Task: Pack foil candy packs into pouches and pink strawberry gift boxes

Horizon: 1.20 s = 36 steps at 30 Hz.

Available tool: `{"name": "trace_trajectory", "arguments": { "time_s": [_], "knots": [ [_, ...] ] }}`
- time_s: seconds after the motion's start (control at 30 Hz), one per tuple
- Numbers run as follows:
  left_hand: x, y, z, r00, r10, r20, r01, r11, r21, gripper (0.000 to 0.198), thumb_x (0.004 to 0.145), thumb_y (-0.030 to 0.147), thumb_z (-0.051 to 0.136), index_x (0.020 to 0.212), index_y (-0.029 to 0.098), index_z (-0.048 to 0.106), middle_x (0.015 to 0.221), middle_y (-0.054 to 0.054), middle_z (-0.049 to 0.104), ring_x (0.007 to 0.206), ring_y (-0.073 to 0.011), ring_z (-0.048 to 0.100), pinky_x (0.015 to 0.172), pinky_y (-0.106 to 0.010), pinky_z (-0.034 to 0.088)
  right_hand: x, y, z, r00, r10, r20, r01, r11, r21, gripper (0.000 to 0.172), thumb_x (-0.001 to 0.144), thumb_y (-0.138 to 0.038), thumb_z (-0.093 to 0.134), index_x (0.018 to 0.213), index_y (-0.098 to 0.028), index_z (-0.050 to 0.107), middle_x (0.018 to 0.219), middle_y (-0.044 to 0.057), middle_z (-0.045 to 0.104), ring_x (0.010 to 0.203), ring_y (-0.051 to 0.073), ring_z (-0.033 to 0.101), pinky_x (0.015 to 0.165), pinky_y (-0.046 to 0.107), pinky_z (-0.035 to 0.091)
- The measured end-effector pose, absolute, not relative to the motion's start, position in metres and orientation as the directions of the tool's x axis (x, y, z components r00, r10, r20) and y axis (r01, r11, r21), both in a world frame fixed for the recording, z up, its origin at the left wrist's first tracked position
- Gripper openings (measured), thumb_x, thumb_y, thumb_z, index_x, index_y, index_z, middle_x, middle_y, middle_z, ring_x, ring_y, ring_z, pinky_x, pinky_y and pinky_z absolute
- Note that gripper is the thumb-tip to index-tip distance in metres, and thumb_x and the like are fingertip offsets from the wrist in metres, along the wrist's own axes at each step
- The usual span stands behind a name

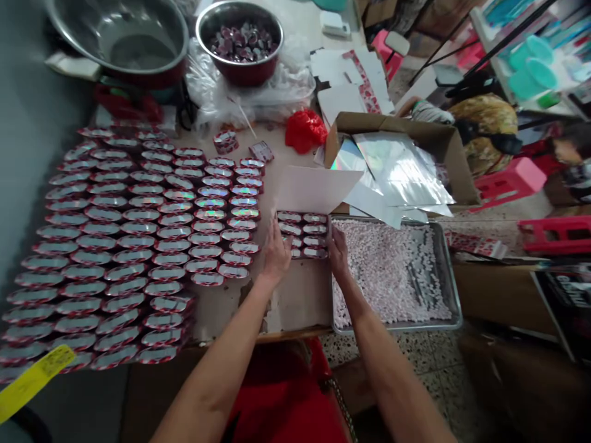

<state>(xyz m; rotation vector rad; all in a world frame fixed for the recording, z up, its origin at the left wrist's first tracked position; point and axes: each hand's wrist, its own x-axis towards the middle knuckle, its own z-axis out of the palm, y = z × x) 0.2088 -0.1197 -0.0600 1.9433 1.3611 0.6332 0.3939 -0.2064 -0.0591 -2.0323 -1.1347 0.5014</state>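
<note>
A small open box stands in front of me, its pale flap raised at the back. Inside are two columns of small oval-topped packs with red-patterned sides and silvery tops. My left hand grips the box's left side, fingers stretched along it and thumb over the near packs. On the opposite side my right hand holds the right wall, its fingers partly hidden. Rows of similar packs fill the table to the left.
A metal tray of small whitish pieces adjoins my right hand. Behind it stands a cardboard box with shiny sheets. Farther back are a steel bowl of small dark pieces, a larger bowl and a red bag. A person sits at right.
</note>
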Motion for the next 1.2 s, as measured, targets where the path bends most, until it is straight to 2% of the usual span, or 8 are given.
{"name": "trace_trajectory", "arguments": {
  "time_s": [0.13,0.2,0.37,0.47,0.6,0.8,1.0,1.2],
  "knots": [
    [0.219,-0.132,-0.051,0.280,0.960,0.003,0.779,-0.228,0.584,0.085,0.104,0.065,0.042,0.169,0.013,0.027,0.176,-0.024,0.019,0.166,-0.0385,0.012,0.131,-0.070,0.006,0.373,-0.205,-0.056,0.435,0.900,0.009,0.771,-0.367,-0.520,0.080,0.106,-0.066,0.038,0.167,-0.015,0.034,0.170,0.023,0.036,0.149,0.042,0.039,0.117,0.063,0.039],
    [0.219,-0.130,-0.047,0.259,0.966,0.004,0.780,-0.212,0.588,0.084,0.103,0.066,0.044,0.168,0.015,0.032,0.175,-0.024,0.023,0.166,-0.0394,0.015,0.131,-0.071,0.011,0.370,-0.201,-0.047,0.400,0.916,-0.018,0.814,-0.364,-0.453,0.080,0.104,-0.067,0.044,0.164,-0.013,0.040,0.170,0.025,0.036,0.147,0.046,0.041,0.115,0.065,0.040],
    [0.203,-0.099,-0.051,0.133,0.989,0.072,0.649,-0.141,0.748,0.073,0.099,0.058,0.062,0.159,0.018,0.049,0.165,-0.021,0.047,0.156,-0.0338,0.044,0.128,-0.053,0.037,0.405,-0.198,-0.035,0.461,0.882,0.093,0.701,-0.299,-0.647,0.059,0.109,-0.056,0.039,0.155,-0.022,0.053,0.157,0.018,0.056,0.143,0.035,0.052,0.113,0.055,0.048],
    [0.201,-0.083,-0.058,0.106,0.991,0.082,0.636,-0.131,0.760,0.061,0.097,0.045,0.068,0.152,0.019,0.057,0.165,-0.019,0.048,0.154,-0.0326,0.047,0.127,-0.050,0.041,0.428,-0.197,-0.046,0.464,0.871,0.163,0.677,-0.230,-0.699,0.067,0.108,-0.057,0.043,0.164,-0.021,0.040,0.162,0.019,0.049,0.152,0.034,0.044,0.119,0.056,0.044],
    [0.209,-0.080,-0.064,0.148,0.987,0.068,0.672,-0.151,0.725,0.045,0.104,0.028,0.052,0.147,0.017,0.062,0.150,-0.017,0.064,0.143,-0.0291,0.059,0.127,-0.050,0.042,0.433,-0.199,-0.064,0.232,0.964,0.129,0.739,-0.088,-0.668,0.071,0.110,-0.052,0.035,0.172,-0.024,0.018,0.172,0.015,0.037,0.159,0.031,0.035,0.127,0.057,0.034],
    [0.223,-0.091,-0.055,0.226,0.973,0.057,0.783,-0.216,0.583,0.057,0.108,0.030,0.041,0.162,0.012,0.043,0.169,-0.019,0.042,0.160,-0.0296,0.037,0.131,-0.050,0.035,0.421,-0.201,-0.063,0.168,0.986,0.014,0.831,-0.134,-0.540,0.078,0.111,-0.051,0.031,0.173,-0.015,-0.001,0.179,0.018,0.017,0.166,0.033,0.015,0.129,0.059,0.024],
    [0.234,-0.101,-0.038,0.253,0.967,-0.034,0.912,-0.227,0.342,0.059,0.108,0.036,0.042,0.164,0.019,0.042,0.173,-0.017,0.035,0.166,-0.0405,0.014,0.128,-0.075,0.019,0.408,-0.195,-0.053,0.204,0.979,0.012,0.880,-0.178,-0.440,0.079,0.109,-0.054,0.037,0.172,-0.010,0.017,0.176,0.021,0.024,0.163,0.040,0.021,0.127,0.066,0.018],
    [0.201,-0.060,-0.031,0.214,0.948,-0.234,0.746,-0.004,0.666,0.043,0.098,0.028,0.056,0.138,0.023,0.072,0.143,-0.012,0.061,0.138,-0.0266,0.057,0.123,-0.046,0.043,0.456,-0.185,-0.062,0.155,0.988,0.007,0.719,-0.108,-0.687,0.054,0.110,-0.045,0.036,0.154,-0.021,0.058,0.162,0.013,0.052,0.142,0.033,0.052,0.117,0.053,0.043]
  ]
}}
